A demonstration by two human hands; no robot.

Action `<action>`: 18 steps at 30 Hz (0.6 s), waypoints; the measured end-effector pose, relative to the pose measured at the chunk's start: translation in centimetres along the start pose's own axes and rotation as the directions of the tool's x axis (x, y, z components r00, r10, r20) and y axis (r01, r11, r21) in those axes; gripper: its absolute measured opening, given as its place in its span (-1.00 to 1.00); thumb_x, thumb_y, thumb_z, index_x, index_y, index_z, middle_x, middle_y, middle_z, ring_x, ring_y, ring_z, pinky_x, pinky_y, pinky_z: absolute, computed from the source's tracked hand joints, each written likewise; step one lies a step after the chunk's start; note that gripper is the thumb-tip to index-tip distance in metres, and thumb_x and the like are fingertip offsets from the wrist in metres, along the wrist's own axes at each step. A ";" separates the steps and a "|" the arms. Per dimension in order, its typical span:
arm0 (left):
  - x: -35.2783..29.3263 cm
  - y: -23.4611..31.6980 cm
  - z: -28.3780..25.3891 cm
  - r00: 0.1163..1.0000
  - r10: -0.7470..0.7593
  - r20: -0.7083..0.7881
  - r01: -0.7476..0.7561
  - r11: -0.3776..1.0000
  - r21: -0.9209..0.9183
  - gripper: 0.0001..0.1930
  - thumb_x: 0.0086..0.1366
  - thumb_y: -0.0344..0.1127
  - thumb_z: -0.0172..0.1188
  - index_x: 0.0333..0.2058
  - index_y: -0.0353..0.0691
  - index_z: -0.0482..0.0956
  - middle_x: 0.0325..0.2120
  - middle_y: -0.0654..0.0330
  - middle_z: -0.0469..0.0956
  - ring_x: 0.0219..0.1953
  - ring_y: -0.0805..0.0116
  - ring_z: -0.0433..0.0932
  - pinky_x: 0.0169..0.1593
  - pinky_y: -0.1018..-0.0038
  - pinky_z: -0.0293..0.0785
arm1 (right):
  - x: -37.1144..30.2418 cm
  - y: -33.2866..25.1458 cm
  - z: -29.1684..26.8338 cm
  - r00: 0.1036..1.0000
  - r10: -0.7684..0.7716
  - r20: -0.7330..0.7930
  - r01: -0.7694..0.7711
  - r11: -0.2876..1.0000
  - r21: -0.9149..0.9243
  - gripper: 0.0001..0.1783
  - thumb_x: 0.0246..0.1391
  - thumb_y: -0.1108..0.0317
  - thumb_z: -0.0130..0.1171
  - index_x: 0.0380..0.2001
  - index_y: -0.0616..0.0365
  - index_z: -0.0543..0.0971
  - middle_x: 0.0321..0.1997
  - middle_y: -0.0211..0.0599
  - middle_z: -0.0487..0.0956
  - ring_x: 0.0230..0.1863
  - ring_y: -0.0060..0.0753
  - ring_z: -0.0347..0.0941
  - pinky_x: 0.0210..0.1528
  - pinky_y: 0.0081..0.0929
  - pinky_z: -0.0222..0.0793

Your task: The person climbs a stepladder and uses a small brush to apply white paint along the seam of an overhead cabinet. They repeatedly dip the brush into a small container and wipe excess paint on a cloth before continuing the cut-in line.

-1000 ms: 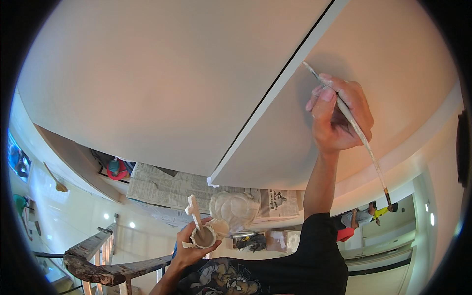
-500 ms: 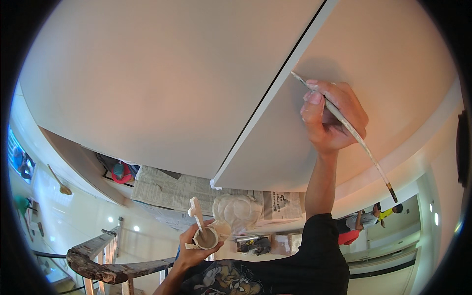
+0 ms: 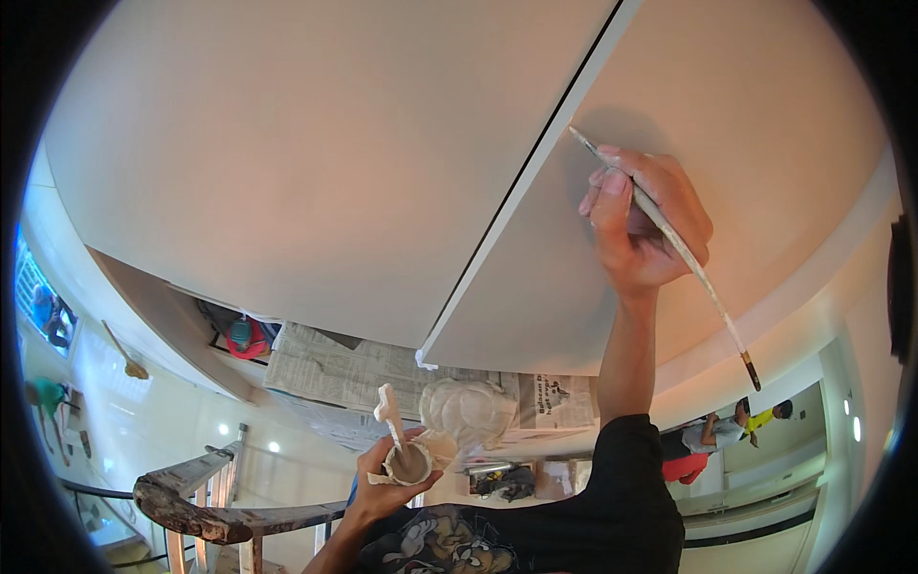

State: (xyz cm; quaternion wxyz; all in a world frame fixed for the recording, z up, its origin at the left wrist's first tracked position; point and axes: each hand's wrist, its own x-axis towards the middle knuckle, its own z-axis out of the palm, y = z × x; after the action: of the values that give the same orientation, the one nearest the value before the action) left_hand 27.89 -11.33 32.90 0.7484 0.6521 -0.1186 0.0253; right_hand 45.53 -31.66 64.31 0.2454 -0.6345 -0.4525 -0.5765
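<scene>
Right hand (image 3: 681, 203) pinches brush (image 3: 704, 278) near panel edge (image 3: 535, 181), likely for control; left hand (image 3: 378, 486) curls round upright cup (image 3: 429, 467).

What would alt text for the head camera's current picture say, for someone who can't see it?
A person's right hand holds a thin brush, its tip by a white strip across a large pale surface. Lower down, the left hand holds a cup with a stick in it; newspaper and a ladder also show.
</scene>
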 end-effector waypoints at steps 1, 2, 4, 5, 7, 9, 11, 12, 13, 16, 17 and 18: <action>0.0 0.0 0.0 1.000 0.006 -0.005 -0.006 1.000 -0.004 -0.35 0.00 -0.35 0.63 0.08 -0.32 0.56 -0.08 0.10 0.68 -0.05 0.37 0.66 0.07 0.39 0.58 | 0.0 0.0 0.0 1.000 0.015 -0.004 -0.015 1.000 0.012 -0.80 -0.08 0.68 0.26 -0.31 0.33 0.69 -0.43 -0.20 0.67 -0.51 -0.51 0.55 -0.47 -0.63 0.47; 0.0 0.0 0.1 1.000 0.002 -0.002 -0.002 1.000 -0.004 -0.35 0.00 -0.35 0.63 0.08 -0.32 0.56 -0.08 0.09 0.67 -0.05 0.37 0.66 0.07 0.39 0.58 | 0.0 0.0 0.0 1.000 0.005 0.006 -0.005 1.000 0.002 -0.80 -0.08 0.68 0.26 -0.31 0.32 0.69 -0.43 -0.21 0.66 -0.52 -0.52 0.55 -0.47 -0.63 0.47; -0.1 0.0 0.1 1.000 -0.002 -0.002 0.002 1.000 -0.006 -0.35 0.00 -0.34 0.63 0.08 -0.32 0.56 -0.07 0.09 0.67 -0.05 0.37 0.66 0.07 0.39 0.58 | 0.1 -0.1 -0.3 0.999 -0.009 0.047 0.009 1.000 -0.008 -0.79 -0.08 0.68 0.26 -0.31 0.31 0.70 -0.44 -0.22 0.66 -0.52 -0.52 0.55 -0.47 -0.64 0.46; -0.1 0.0 0.2 1.000 -0.006 0.003 0.006 1.000 -0.006 -0.35 0.00 -0.34 0.63 0.08 -0.32 0.56 -0.06 0.09 0.67 -0.05 0.37 0.66 0.07 0.39 0.58 | 0.1 -0.1 -0.3 0.998 -0.017 0.063 0.018 1.000 -0.018 -0.79 -0.09 0.68 0.26 -0.31 0.30 0.70 -0.44 -0.22 0.66 -0.52 -0.52 0.55 -0.47 -0.64 0.46; -0.1 0.0 0.2 1.000 -0.001 0.004 0.001 1.000 -0.011 -0.35 0.00 -0.34 0.63 0.08 -0.32 0.55 -0.05 0.09 0.67 -0.04 0.37 0.66 0.07 0.39 0.58 | 0.2 -0.2 -0.3 0.998 -0.016 0.060 0.015 1.000 0.009 -0.78 -0.10 0.69 0.26 -0.32 0.29 0.70 -0.45 -0.23 0.66 -0.52 -0.52 0.55 -0.47 -0.65 0.46; -0.2 -0.1 0.3 1.000 -0.006 0.009 0.006 1.000 0.005 -0.35 0.00 -0.34 0.63 0.08 -0.32 0.55 -0.04 0.09 0.66 -0.04 0.37 0.65 0.08 0.39 0.58 | 0.2 -0.1 -0.1 1.000 -0.017 0.021 0.018 1.000 -0.010 -0.78 -0.11 0.69 0.25 -0.32 0.29 0.70 -0.46 -0.25 0.65 -0.53 -0.52 0.55 -0.47 -0.65 0.46; -0.2 0.0 0.3 1.000 -0.004 0.010 0.004 1.000 0.013 -0.34 0.00 -0.34 0.63 0.08 -0.32 0.54 -0.04 0.09 0.66 -0.04 0.36 0.65 0.08 0.38 0.58 | 0.3 -0.1 -0.1 0.999 -0.032 0.024 0.033 0.999 -0.007 -0.78 -0.11 0.68 0.24 -0.33 0.28 0.69 -0.46 -0.26 0.65 -0.53 -0.51 0.55 -0.47 -0.66 0.46; -0.2 0.0 0.3 1.000 0.000 0.011 0.000 1.000 0.013 -0.34 0.00 -0.34 0.63 0.08 -0.32 0.54 -0.04 0.08 0.66 -0.04 0.37 0.65 0.08 0.38 0.59 | 0.3 -0.1 -0.2 0.997 -0.050 0.051 0.051 0.999 -0.007 -0.78 -0.12 0.68 0.24 -0.33 0.28 0.69 -0.47 -0.27 0.64 -0.53 -0.51 0.55 -0.48 -0.66 0.46; -0.2 0.0 0.4 1.000 0.004 0.013 -0.004 1.000 0.014 -0.34 0.00 -0.33 0.63 0.08 -0.32 0.54 -0.04 0.08 0.66 -0.04 0.37 0.65 0.08 0.38 0.59 | 0.4 -0.1 -0.3 0.996 -0.063 0.060 0.062 0.998 0.017 -0.78 -0.12 0.67 0.24 -0.34 0.27 0.69 -0.47 -0.27 0.64 -0.54 -0.51 0.55 -0.48 -0.66 0.45; -0.2 0.1 0.4 1.000 0.001 0.016 0.000 1.000 -0.003 -0.33 0.00 -0.32 0.63 0.09 -0.31 0.54 -0.05 0.08 0.67 -0.05 0.36 0.66 0.07 0.38 0.59 | 0.4 0.0 -0.3 0.992 -0.101 0.078 0.102 0.995 -0.017 -0.88 0.01 0.64 0.24 -0.34 0.37 0.69 -0.52 -0.24 0.63 -0.63 -0.63 0.42 -0.64 -0.74 0.17; -0.2 0.1 0.3 1.000 -0.007 0.021 0.007 1.000 0.013 -0.32 0.00 -0.32 0.63 0.10 -0.31 0.54 -0.05 0.08 0.67 -0.05 0.36 0.66 0.07 0.38 0.59 | 0.3 0.0 -0.3 0.993 -0.101 0.068 0.103 0.994 -0.024 -0.88 0.01 0.64 0.24 -0.34 0.36 0.69 -0.52 -0.24 0.63 -0.63 -0.64 0.41 -0.63 -0.74 0.16; -0.2 0.1 0.3 1.000 -0.006 0.022 0.005 1.000 0.031 -0.32 0.00 -0.32 0.63 0.10 -0.31 0.53 -0.06 0.08 0.67 -0.05 0.36 0.66 0.07 0.38 0.60 | 0.3 0.0 -0.3 0.995 -0.090 0.052 0.091 0.996 -0.025 -0.88 0.00 0.64 0.24 -0.34 0.36 0.69 -0.52 -0.25 0.63 -0.63 -0.64 0.40 -0.63 -0.75 0.16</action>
State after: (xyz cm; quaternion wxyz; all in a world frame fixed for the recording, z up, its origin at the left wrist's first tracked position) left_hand 27.66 -11.59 33.03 0.7370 0.6641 -0.1248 0.0178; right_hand 45.38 -31.80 64.66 0.1987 -0.6311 -0.4790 -0.5768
